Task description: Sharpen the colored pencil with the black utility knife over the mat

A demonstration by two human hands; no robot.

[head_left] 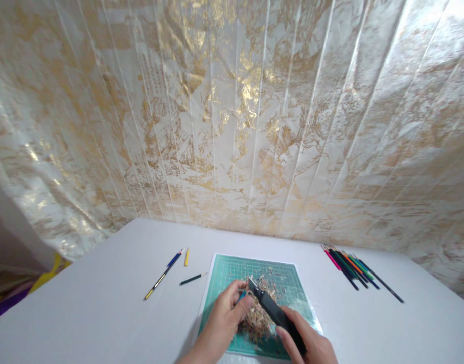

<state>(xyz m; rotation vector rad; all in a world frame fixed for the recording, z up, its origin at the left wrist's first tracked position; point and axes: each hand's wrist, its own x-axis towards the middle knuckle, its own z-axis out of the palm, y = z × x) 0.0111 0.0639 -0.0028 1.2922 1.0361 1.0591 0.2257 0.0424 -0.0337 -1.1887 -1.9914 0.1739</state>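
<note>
Over the middle of a green cutting mat (pixel 224 273), my left hand (pixel 228 308) pinches a short blue pencil (pixel 242 294), most of it hidden by the fingers. My right hand (pixel 308 338) is wrapped round the black handle of a utility knife (pixel 272 307). Its blade points up and left and meets the pencil's tip just above my left fingers; whether it is cutting in, I cannot tell. Below both hands, a heap of pencil shavings (pixel 257 323) covers the mat's centre, with loose bits scattered toward its far side.
Left of the mat on the white table (pixel 114 303) lie a black-and-gold pencil (pixel 161 278), a short yellow pencil (pixel 186 257) and a dark green one (pixel 190 279). Several coloured pencils (pixel 349 265) lie in a row at right. A gold-patterned shiny sheet (pixel 232 126) hangs behind.
</note>
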